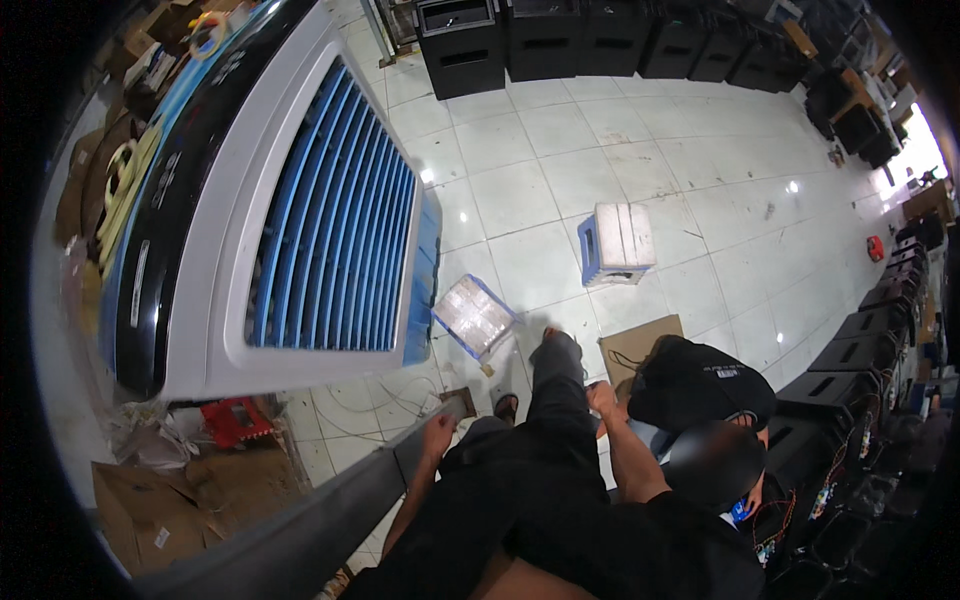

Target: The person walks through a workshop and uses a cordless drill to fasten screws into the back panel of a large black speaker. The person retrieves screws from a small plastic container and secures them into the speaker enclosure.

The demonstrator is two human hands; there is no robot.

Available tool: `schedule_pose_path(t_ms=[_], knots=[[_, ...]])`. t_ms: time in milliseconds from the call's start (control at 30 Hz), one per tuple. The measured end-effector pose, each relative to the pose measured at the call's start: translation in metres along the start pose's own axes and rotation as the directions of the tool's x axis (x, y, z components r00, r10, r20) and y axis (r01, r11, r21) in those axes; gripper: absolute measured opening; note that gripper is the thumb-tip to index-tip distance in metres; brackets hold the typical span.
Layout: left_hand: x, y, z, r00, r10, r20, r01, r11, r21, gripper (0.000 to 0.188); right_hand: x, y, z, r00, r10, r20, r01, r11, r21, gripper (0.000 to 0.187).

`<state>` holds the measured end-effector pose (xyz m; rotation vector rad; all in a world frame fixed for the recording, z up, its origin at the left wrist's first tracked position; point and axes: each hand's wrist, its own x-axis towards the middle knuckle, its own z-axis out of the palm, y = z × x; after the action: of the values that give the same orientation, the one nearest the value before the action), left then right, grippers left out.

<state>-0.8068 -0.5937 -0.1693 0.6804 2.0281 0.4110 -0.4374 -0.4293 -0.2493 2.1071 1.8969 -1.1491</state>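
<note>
Two bare hands beside a long grey bar, with tiled floor opening ahead

Nearest, a long, flat-sided grey bar (300,520) runs from the lower left to its far end at the left hand (438,435), whose fingers curl near the edge; whether they pinch it cannot be told. The right hand (602,397) is a loose fist by the knee, fingers folded together. Close on the right, a bent person in a black shirt (700,385) narrows the room on that side. Ahead lie a flat brown cardboard sheet (640,338) and a low, blue-edged stool with a pale square top (476,312), just beside a large white air cooler with blue slats (335,220), which bounds the left. Farther off, a second blue stool with a pale top (622,240) stands well apart on white floor tiles (730,200), which spread to a row of black rectangular cabinets (545,45)
</note>
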Motion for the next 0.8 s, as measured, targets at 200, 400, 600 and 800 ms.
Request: schedule_pose_path(t_ms=[200,400,600,800], knots=[[0.056,-0.017,0.030,0.995,0.033,-0.096,-0.015,0.984,0.179,0.027,0.121,-0.004,-0.029,0.998,-0.048,-0.026,0.045,0.993,-0.112,0.036],[0.194,0.111,0.009,0.940,0.297,0.166,-0.340,0.813,0.473,0.022,0.224,0.021,-0.122,0.940,0.268,-0.211,-0.246,0.961,0.126,0.034],[0.324,0.356,-0.026,0.958,0.234,0.167,-0.134,0.876,-0.463,0.017,0.310,0.054,-0.186,0.866,0.401,-0.299,-0.351,0.913,0.207,0.040],[0.415,0.491,-0.024,0.955,0.193,0.224,-0.128,0.952,-0.277,0.022,0.362,-0.002,-0.203,0.844,0.454,-0.287,-0.378,0.882,0.283,0.038]])
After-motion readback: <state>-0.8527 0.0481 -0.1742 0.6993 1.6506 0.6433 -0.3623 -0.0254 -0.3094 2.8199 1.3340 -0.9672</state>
